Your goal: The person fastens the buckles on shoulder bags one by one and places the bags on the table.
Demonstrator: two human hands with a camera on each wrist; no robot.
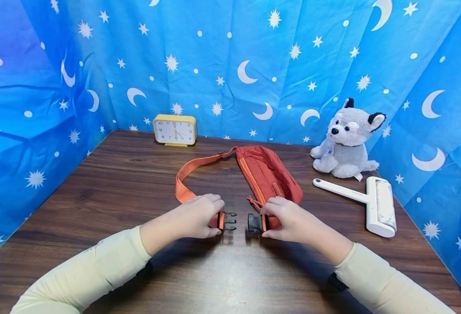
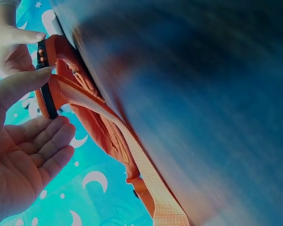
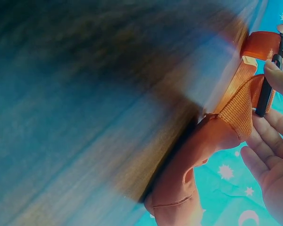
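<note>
A red waist bag [image 1: 267, 172] with an orange zip lies on the table, its orange strap [image 1: 192, 168] looping out to the left. My left hand [image 1: 200, 216] pinches the pronged black buckle half [image 1: 230, 221] at the strap's end. Facing it, the black socket half [image 1: 255, 222] is pinched by my right hand [image 1: 287, 220]. A small gap separates the two halves in the head view. In the left wrist view, thumb and fingertips hold the buckle's edges [image 2: 48, 99]. The right wrist view shows a similar pinch on the black buckle piece [image 3: 265, 94].
A yellow clock [image 1: 174, 130] stands at the back left of the wooden table [image 1: 116, 183]. At the right sit a grey and white plush dog [image 1: 346, 141] and a white lint roller [image 1: 379, 207]. Blue star-patterned cloth [image 1: 214, 52] hangs around the table's back and sides.
</note>
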